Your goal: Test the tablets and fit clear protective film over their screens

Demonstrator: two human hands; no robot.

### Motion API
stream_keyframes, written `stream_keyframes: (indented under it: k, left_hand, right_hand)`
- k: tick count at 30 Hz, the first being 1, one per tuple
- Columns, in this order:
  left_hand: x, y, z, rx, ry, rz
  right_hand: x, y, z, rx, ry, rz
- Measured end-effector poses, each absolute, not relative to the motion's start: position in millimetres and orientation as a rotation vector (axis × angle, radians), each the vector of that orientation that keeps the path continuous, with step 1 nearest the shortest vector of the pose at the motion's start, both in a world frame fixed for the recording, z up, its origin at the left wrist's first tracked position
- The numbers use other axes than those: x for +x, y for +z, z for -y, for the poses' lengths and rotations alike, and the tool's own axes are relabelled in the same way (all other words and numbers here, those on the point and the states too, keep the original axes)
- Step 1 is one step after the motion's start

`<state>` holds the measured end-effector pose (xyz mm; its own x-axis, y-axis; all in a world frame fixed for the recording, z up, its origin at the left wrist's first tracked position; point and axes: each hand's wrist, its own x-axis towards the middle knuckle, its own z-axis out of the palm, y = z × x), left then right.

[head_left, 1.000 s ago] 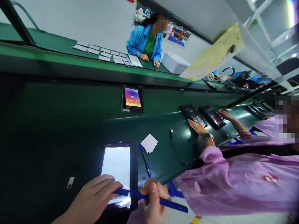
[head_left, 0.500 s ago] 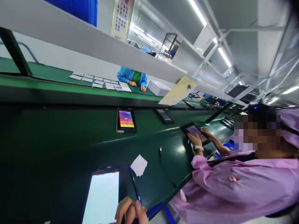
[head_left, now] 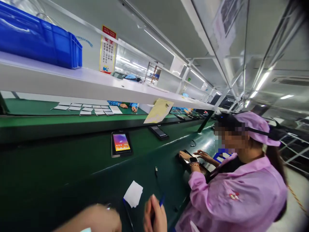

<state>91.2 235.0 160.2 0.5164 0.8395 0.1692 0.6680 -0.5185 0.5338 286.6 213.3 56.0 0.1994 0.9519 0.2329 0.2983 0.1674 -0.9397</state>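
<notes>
My left hand [head_left: 96, 217] is at the bottom of the view, smeared by motion, its fingers unclear. My right hand [head_left: 155, 214] is closed around a slim blue-ended pen [head_left: 161, 200] that pokes out past the fingers. Left of that hand, a second thin pen [head_left: 127, 212] with a blue end lies on the dark green table. Its tip touches a small stack of white paper pieces [head_left: 133, 194]. The tablet with the white screen is mostly hidden by my left hand or outside the view.
Beyond lie a lit tablet [head_left: 121, 143] and a dark-screened device [head_left: 158, 132]. A cable plug [head_left: 156, 171] rests on the table. At right, a co-worker in pink [head_left: 231, 193] handles another tablet. A white shelf [head_left: 96, 87] with a blue bin [head_left: 41, 38] spans above.
The view has tilted up and shifted right. My left hand has come into view over the tablet's area. My right hand now appears farther right, with a blue-ended pen in it.
</notes>
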Motion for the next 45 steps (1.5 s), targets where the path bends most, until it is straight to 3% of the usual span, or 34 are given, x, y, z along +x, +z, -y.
stream_keyframes:
  k: [7,12,18,29,32,40,45]
  left_hand:
    - [119,234,-422,2.057,0.966,-1.500]
    - [160,263,-483,1.793,1.228,-1.347]
    - [200,255,-502,1.499,1.460,-1.060]
    - [235,222,-516,1.075,1.674,-0.973]
    - [237,223,-514,1.083,1.697,-0.971]
    - [243,227,-499,1.132,1.735,-0.967]
    - [242,229,-499,1.177,1.707,-0.958]
  right_hand:
    - [331,12,-255,-1.482,0.589,1.195]
    - [322,-24,-260,-1.496,0.503,1.084]
    - [313,-29,-266,-1.459,0.354,1.043]
    - [320,-44,-271,-1.458,0.113,1.175]
    - [327,-9,-280,-1.393,0.061,1.199]
    - [348,183,-415,-1.124,-0.074,1.435]
    - [337,229,-466,-1.133,-0.101,1.465]
